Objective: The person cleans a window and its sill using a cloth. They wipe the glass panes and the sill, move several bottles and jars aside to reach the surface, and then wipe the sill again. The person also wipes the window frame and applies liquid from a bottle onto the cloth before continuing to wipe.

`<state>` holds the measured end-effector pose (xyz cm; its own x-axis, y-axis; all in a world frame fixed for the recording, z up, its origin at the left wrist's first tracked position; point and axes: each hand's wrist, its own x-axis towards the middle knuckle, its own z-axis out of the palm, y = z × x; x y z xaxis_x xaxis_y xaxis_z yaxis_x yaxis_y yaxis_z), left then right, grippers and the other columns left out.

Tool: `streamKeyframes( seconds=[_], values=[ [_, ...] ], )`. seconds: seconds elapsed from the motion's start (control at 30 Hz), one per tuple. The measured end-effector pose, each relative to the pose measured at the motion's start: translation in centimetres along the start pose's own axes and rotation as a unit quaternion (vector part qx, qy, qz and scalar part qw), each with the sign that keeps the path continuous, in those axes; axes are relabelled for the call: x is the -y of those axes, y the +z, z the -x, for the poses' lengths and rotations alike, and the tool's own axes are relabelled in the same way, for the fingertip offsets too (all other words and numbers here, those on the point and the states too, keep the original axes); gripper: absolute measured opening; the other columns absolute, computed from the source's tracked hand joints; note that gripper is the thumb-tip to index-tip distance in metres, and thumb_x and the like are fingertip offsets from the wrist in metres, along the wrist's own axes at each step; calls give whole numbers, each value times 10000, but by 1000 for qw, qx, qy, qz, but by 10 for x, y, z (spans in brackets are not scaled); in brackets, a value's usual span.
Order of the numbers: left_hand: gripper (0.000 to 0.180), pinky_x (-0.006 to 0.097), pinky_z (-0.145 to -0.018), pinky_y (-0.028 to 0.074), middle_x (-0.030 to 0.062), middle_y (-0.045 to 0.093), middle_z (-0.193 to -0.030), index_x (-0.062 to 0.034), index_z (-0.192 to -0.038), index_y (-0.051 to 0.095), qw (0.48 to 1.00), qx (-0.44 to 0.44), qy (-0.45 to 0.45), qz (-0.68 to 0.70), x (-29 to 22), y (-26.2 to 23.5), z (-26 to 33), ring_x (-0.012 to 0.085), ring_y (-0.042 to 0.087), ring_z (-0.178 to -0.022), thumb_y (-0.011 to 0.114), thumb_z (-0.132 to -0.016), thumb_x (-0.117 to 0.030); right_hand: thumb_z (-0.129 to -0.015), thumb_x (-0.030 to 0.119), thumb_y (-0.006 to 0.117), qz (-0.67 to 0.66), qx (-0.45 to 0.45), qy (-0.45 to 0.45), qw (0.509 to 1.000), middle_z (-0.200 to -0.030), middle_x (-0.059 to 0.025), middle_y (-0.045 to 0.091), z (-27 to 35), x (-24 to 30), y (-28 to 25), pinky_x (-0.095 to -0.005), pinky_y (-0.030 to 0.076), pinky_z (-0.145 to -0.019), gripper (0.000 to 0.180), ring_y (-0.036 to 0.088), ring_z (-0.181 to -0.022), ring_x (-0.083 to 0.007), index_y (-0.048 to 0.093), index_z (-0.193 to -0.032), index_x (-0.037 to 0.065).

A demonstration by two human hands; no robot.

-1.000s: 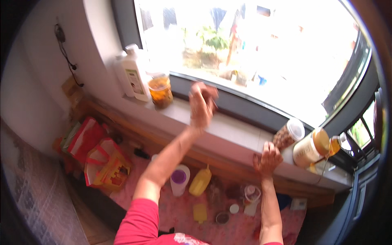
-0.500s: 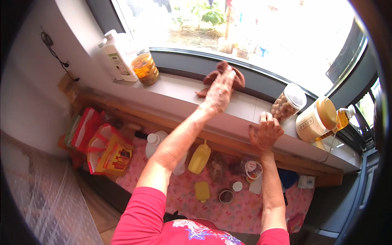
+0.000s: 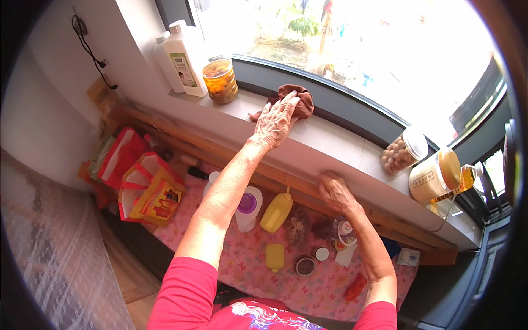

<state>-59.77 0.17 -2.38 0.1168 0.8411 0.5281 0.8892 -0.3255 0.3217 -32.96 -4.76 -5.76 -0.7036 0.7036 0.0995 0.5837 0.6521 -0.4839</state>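
My left hand (image 3: 275, 122) presses a bunched brown cloth (image 3: 296, 103) onto the windowsill (image 3: 246, 105), its fingers lying over the folds. Just left of the cloth stands a jar of orange-brown preserved food (image 3: 221, 82), beside white bottles (image 3: 184, 61). Below the sill's front edge, my right hand (image 3: 336, 192) is against or just over the wooden rail (image 3: 269, 175); its fingers point away and are partly hidden, so their grip is unclear. I cannot see anything in it.
At the sill's right stand a jar of round nuts (image 3: 399, 157), a tan-lidded tub (image 3: 432, 179) and an oil bottle (image 3: 467, 177). On the pink patterned cloth (image 3: 242, 269) below are a yellow bottle (image 3: 276, 212), a yellow container (image 3: 275, 256) and small jars. Red-and-yellow bags (image 3: 154, 190) stand left.
My left hand and the brown cloth have slid left along the sill, closer to the preserve jar. My right hand has left the sill beside the nut jar and dropped toward the wooden rail.
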Motion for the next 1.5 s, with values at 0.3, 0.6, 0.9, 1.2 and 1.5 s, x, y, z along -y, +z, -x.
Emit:
streamKeyframes(
  seconds=[0.3, 0.6, 0.9, 1.2, 1.5],
  values=[
    [532, 496, -1028, 343, 97, 382, -1454, -132, -1373, 382, 996, -77, 9, -40, -5, 10, -1, 317, 449, -1230, 573, -897, -273, -873, 275, 554, 0, 84, 120, 989, -910, -250, 657, -87, 46, 62, -495, 482, -781, 323, 626, -877, -439, 636, -946, -30],
    [513, 591, -1045, 296, 78, 335, -1492, -113, -1394, 369, 998, -59, -13, 15, -9, 11, 1, 322, 401, -1279, 519, -918, -235, -932, 334, 560, -94, -58, -5, 994, -990, -130, 692, -165, 100, 112, -364, 505, -777, 394, 661, -886, -242, 597, -1152, 9],
    [534, 524, -1047, 289, 66, 358, -1478, -120, -1356, 425, 997, -50, -4, 60, -1, 8, 0, 288, 403, -1280, 592, -860, -229, -929, 267, 592, -172, -21, 73, 982, -991, -123, 684, -186, 99, 139, -336, 510, -766, 354, 651, -887, -199, 587, -1171, 9],
    [352, 345, -934, 464, 113, 591, -1183, -54, -1280, 479, 798, -51, -109, 590, 2, -13, -6, 228, 588, -1074, 541, -943, -130, -948, 165, 569, -480, -216, 154, 836, -1072, -112, 651, -91, 122, -4, -287, 525, -759, 517, 628, -982, -168, 365, -1414, 76],
    [501, 343, -1034, 373, 113, 506, -1311, -30, -1334, 480, 671, 155, -144, 711, -21, -68, -6, 215, 484, -1214, 342, -1029, -402, -931, 30, 572, -544, -416, 12, 728, -1147, -89, 567, -149, 118, -15, -279, 488, -857, 270, 570, -988, -148, 545, -1198, 56]
  ],
)
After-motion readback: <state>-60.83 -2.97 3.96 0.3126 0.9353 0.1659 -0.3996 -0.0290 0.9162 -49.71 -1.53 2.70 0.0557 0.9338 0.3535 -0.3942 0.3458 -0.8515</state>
